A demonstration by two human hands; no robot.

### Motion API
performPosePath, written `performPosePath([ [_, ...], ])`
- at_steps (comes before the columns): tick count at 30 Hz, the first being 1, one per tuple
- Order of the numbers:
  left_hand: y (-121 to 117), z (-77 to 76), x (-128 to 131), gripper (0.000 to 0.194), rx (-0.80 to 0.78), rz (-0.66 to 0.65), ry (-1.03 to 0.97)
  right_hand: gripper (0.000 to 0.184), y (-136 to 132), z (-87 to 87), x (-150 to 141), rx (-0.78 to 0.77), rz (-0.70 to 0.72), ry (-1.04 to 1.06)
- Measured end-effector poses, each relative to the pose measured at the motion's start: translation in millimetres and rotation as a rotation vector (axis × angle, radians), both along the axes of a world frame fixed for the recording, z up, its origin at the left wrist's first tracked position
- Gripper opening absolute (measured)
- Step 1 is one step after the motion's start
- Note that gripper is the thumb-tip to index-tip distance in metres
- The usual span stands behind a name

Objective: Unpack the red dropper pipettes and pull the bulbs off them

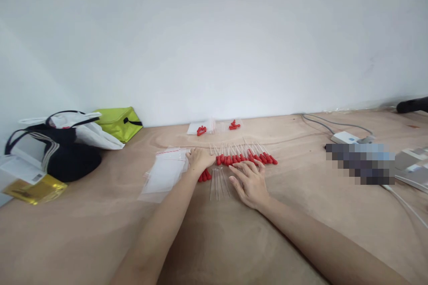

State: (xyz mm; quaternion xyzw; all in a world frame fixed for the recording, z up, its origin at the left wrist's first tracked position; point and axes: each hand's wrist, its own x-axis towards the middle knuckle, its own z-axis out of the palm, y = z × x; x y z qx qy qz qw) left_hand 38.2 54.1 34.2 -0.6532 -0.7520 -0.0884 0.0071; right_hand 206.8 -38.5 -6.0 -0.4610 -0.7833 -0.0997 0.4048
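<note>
My left hand (199, 159) rests curled on the wooden table, its fingers touching the edge of a pile of clear zip bags (166, 173). Just below it lie a few loose red rubber bulbs (204, 176) and a small bunch of bare glass tubes (219, 183). My right hand (249, 181) lies flat with fingers stretched, its fingertips at a long row of glass droppers with red bulbs (245, 156). Neither hand visibly holds anything.
Further back, more red bulbs (234, 125) and a small bag (201, 128) lie near the white wall. A black-and-white tote (60, 142), a green pouch (117, 123) and a gold packet (35, 189) sit left. Grey cables (321, 123) and white devices (411, 162) sit right.
</note>
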Motion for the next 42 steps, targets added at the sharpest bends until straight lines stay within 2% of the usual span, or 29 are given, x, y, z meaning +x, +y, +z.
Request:
performPosePath([
  [4, -11, 9.0, -7, 0.027, 0.035, 0.003, 0.01, 0.027, 0, 0.2, 1, -0.01, 0.009, 0.049],
  [8, -45, 14.1, -26, 0.026, 0.154, -0.075, 0.021, 0.04, 0, 1.6, 1, 0.022, -0.025, 0.058],
  [11, -74, 6.3, -41, 0.02, 0.413, -0.422, -0.01, 0.048, -3, 4.3, 2, 0.085, -0.022, 0.02],
  [13, -90, -1.7, -45, 0.016, 0.537, -0.602, -0.019, 0.049, -5, 6.5, 2, 0.113, 0.023, -0.017],
  [15, -101, -9.0, -44, 0.012, 0.613, -0.73, -0.018, 0.044, -7, 7.8, 2, 0.125, 0.097, -0.058],
  [18, -107, -16.5, -38, 0.008, 0.645, -0.837, -0.044, 0.032, -8, 6.9, 2, 0.119, 0.188, -0.087],
  [25, -104, -20.3, -35, 0.003, 0.697, -0.908, -0.112, 0.018, -8, -0.8, -4, 0.104, 0.223, -0.124],
  [29, -105, -18.4, -36, 0.017, 0.647, -0.943, -0.091, 0.015, -9, -0.6, -4, 0.092, 0.241, -0.127],
  [33, -104, -19.6, -34, 0.011, 0.669, -1.006, -0.106, 0.013, -10, -0.5, -2, 0.066, 0.283, -0.118],
  [42, -108, -21.7, -33, 0.017, 0.632, -0.973, -0.115, 0.015, -11, 1.1, -1, 0.077, 0.315, -0.123],
])
